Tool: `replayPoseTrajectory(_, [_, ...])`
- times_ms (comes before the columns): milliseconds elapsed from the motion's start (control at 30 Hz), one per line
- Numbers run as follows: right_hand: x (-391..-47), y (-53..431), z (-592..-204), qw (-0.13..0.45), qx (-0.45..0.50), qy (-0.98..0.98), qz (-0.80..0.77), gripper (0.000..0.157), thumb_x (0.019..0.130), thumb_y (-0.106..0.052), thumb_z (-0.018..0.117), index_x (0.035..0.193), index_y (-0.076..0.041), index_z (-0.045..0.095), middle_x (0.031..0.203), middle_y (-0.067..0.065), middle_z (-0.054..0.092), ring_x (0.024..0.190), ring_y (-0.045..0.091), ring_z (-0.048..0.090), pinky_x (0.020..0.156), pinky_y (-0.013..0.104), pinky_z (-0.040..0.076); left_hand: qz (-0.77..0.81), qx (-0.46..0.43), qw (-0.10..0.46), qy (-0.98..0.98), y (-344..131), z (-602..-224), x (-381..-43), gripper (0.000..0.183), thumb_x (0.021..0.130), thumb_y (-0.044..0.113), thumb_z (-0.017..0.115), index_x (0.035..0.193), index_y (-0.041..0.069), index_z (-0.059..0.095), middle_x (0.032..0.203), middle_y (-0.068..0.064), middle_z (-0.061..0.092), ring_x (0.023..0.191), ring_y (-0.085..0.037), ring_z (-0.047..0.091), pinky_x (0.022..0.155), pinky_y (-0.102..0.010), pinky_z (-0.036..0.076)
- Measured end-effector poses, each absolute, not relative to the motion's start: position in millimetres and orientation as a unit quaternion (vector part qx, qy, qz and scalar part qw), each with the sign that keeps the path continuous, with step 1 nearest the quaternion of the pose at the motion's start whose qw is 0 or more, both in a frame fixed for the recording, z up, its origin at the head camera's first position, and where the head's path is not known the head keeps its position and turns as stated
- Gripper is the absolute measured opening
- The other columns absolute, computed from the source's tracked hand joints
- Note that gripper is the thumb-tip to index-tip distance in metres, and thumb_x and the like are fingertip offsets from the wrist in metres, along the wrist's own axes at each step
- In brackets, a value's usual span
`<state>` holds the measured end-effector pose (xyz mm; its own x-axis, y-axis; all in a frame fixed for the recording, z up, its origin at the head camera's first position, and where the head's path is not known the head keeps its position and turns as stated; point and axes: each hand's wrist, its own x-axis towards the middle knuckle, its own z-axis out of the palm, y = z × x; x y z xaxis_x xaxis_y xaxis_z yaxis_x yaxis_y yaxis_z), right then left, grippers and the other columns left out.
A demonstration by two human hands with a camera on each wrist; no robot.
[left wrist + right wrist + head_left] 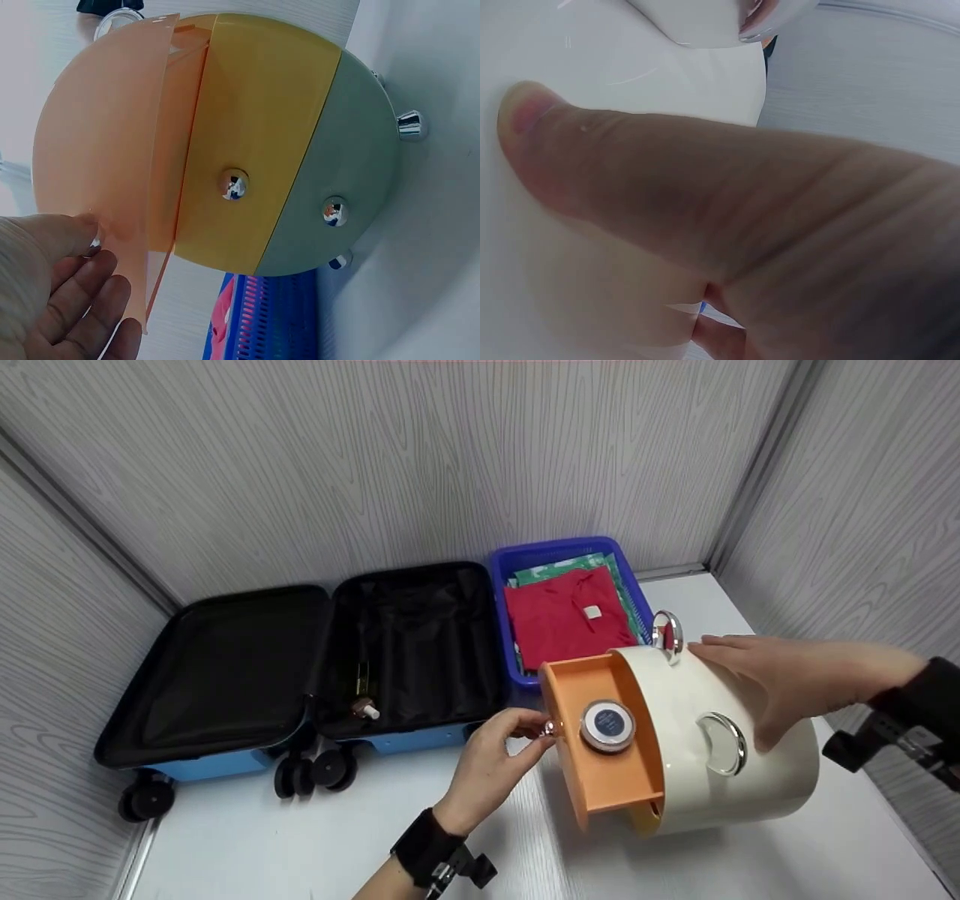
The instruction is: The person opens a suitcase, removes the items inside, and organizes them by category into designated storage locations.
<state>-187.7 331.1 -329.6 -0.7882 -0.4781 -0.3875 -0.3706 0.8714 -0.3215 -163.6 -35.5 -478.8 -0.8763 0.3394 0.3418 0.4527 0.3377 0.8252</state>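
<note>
An orange drawer (616, 769) stands pulled out from the cream rounded case (757, 780) of a small drawer box. In it lies a round, clear-sided tub (608, 726) with a white and dark blue label. My left hand (491, 757) pinches the drawer's silver knob (550, 728) between thumb and fingers. Across the top of the case rests my right hand (787, 679), fingers and thumb spread, beside chrome ring handles (727, 744). The left wrist view also shows a yellow drawer front (255, 135) and a grey-green one (330, 172), each with a knob.
A blue suitcase (217, 767) lies open on the left, its black inside holding a small dropper bottle (364, 708). Behind the drawer box stands a blue basket (506, 562) with a folded red garment (562, 622) on green cloth. Grey wood-grain walls enclose the white table (300, 847).
</note>
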Motion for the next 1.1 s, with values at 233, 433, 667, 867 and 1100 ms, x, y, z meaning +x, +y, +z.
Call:
replayPoseTrajectory(233, [-188,331,-329,0.233,-0.226,0.939,-0.115,0.127,0.054,-0.022,0.094,0.162,-0.009,0.029,0.163,0.023,0.029,0.147,0.049,0.026,0.110,0.071,0.029,-0.528,-0.250,0.048,-0.810,-17,-477,-169,0.022,0.096,0.028,0.075,0.115,0.018,0.073,0.109,0.010,0.069,0.099,-0.004,0.064,0.089,-0.030,0.055])
replayPoseTrajectory(433, [-188,331,-329,0.234,-0.227,0.938,-0.117,0.128,0.053,-0.022,0.094,0.162,-0.008,0.028,0.163,0.023,0.029,0.147,0.048,0.026,0.110,0.072,0.028,-0.528,-0.259,0.046,-0.808,0,-478,-174,0.021,0.095,0.026,0.076,0.114,0.017,0.073,0.107,0.010,0.068,0.097,-0.003,0.064,0.087,-0.023,0.053])
replayPoseTrajectory(667, [-187,332,-329,0.233,-0.230,0.938,-0.116,0.127,0.053,-0.023,0.093,0.162,-0.010,0.029,0.163,0.022,0.030,0.147,0.047,0.027,0.109,0.070,0.031,-0.523,-0.270,0.038,-0.808,21,-477,-178,0.022,0.096,0.028,0.076,0.115,0.017,0.073,0.106,0.011,0.068,0.096,0.000,0.063,0.085,-0.020,0.052])
replayPoseTrajectory(867, [-187,332,-329,0.232,-0.226,0.940,-0.112,0.126,0.054,-0.025,0.094,0.162,-0.011,0.029,0.162,0.021,0.031,0.147,0.046,0.027,0.109,0.070,0.032,-0.528,-0.263,0.012,-0.807,34,-476,-180,0.021,0.096,0.026,0.075,0.116,0.019,0.073,0.105,0.014,0.067,0.095,0.001,0.062,0.084,-0.019,0.052])
replayPoseTrajectory(1100, [-188,333,-329,0.229,-0.229,0.939,-0.116,0.125,0.054,-0.024,0.094,0.161,-0.009,0.031,0.162,0.023,0.032,0.147,0.047,0.029,0.109,0.070,0.032,-0.541,-0.257,0.002,-0.801,43,-475,-180,0.022,0.096,0.027,0.075,0.116,0.020,0.072,0.104,0.014,0.066,0.094,0.001,0.062,0.082,-0.020,0.052])
